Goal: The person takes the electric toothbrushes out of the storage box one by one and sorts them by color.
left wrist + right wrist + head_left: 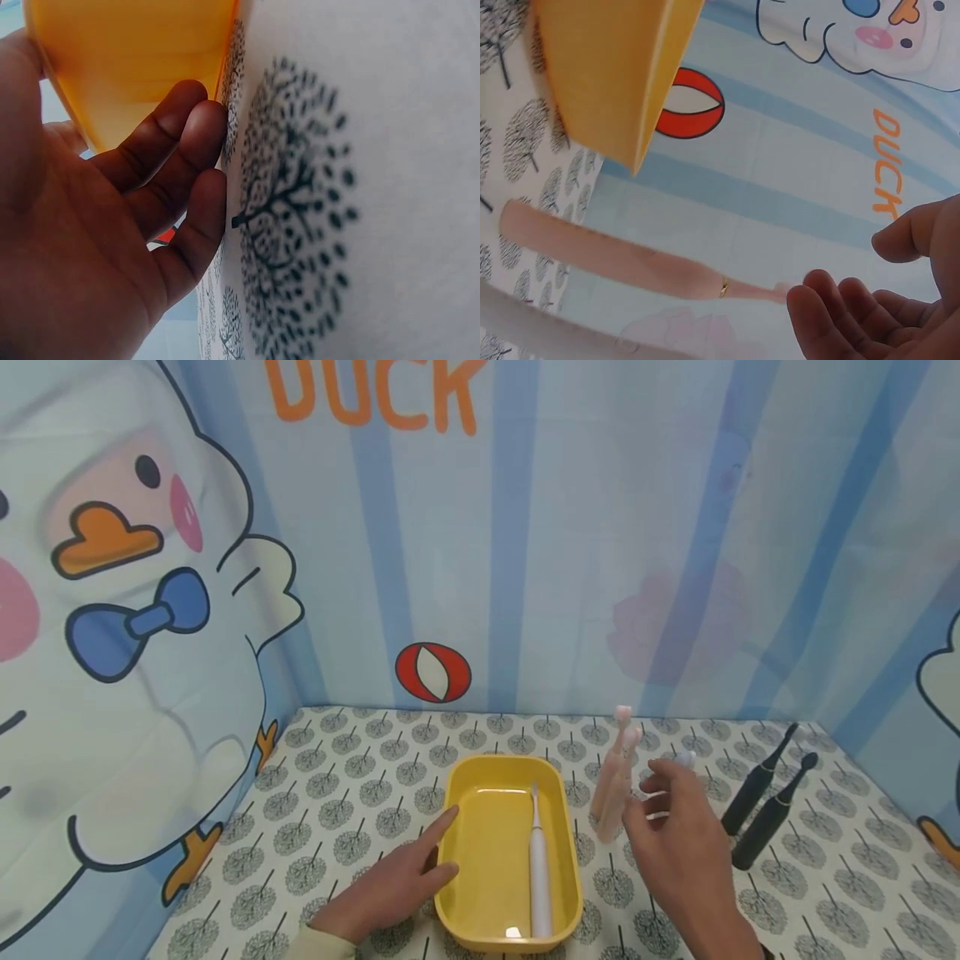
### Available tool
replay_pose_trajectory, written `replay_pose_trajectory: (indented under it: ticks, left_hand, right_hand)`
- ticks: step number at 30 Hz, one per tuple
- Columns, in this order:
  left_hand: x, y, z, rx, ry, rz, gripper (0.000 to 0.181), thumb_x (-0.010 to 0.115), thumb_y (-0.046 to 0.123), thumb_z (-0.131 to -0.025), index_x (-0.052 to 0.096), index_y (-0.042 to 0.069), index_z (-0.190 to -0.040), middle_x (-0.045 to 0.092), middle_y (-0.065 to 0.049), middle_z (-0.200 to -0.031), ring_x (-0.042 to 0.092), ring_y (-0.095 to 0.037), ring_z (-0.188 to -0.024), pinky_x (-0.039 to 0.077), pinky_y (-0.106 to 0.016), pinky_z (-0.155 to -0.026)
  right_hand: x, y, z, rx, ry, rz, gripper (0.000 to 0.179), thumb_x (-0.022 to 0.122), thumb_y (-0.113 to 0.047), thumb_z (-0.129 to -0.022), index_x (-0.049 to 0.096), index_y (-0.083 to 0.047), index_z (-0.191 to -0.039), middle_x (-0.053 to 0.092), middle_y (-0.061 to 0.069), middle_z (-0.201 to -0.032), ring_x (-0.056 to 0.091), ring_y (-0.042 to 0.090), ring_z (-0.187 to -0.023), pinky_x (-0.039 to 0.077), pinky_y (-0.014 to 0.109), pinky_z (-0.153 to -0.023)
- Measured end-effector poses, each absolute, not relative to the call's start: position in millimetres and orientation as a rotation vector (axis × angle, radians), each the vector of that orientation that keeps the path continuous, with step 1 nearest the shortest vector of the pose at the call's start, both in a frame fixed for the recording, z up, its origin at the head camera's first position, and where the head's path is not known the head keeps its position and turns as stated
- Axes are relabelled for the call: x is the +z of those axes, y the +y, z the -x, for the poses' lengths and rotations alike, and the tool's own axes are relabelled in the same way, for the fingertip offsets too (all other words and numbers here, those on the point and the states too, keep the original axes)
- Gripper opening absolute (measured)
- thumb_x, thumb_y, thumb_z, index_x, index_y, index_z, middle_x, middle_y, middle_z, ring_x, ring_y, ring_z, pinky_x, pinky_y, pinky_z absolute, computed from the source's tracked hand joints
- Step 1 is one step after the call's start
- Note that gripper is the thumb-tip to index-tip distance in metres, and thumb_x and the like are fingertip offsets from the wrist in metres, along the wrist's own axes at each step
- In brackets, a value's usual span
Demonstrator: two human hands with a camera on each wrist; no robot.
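A yellow plastic tray [491,935] stands on the cloth, with a white electric toothbrush [538,881] lying along its right side. My left hand [386,889] holds the tray's left edge, thumb and index finger over the rim. In the left wrist view its other fingers [202,135] bend against the outer wall, close to the cloth. Two pink electric toothbrushes [611,768] stand upright right of the tray. Beside them is my right hand [678,852], thumb and fingers apart with nothing between. In the right wrist view, a pink toothbrush [622,259] rises just past its fingertips.
Behind my right hand shows a whitish brush head [686,758], its lower part hidden. Two black electric toothbrushes [774,814] stand farther right. A duck-print curtain [450,568] closes off the back and sides of the patterned tablecloth [300,810].
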State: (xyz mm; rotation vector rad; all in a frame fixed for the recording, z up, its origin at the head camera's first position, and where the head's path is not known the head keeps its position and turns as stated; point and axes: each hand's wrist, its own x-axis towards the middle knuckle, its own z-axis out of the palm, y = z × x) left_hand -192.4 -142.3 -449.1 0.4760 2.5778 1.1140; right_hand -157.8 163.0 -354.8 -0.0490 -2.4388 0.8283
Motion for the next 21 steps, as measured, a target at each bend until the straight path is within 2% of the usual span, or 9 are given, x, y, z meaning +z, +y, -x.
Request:
replay_pose_trajectory:
  ticks: [7, 21]
  left_hand:
    - [-450, -142, 194, 1.123, 2.575, -0.504, 0.067, 0.043, 0.052, -0.092, 0.008, 0.039, -0.147, 0.045, -0.001, -0.136, 0.044, -0.016, -0.119, 0.035, -0.045, -0.098]
    - [-452, -143, 194, 1.147, 2.567, -0.515, 0.067, 0.044, 0.052, -0.092, 0.008, 0.038, -0.147, 0.047, 0.001, -0.134, 0.045, -0.013, -0.117, 0.036, -0.043, -0.097]
  right_hand:
    - [-342, 152, 166, 0.997, -2.502, -0.084, 0.045, 0.051, -0.028, -0.093, 0.039, -0.012, -0.133, 0.055, -0.001, -0.111, 0.06, 0.016, -0.089, 0.052, 0.035, -0.072]
    - [-329, 123, 190, 1.236, -2.741, -0.246, 0.048, 0.056, -0.033, -0.089, 0.041, -0.018, -0.133, 0.055, -0.003, -0.121, 0.061, 0.016, -0.091, 0.051, 0.031, -0.067]
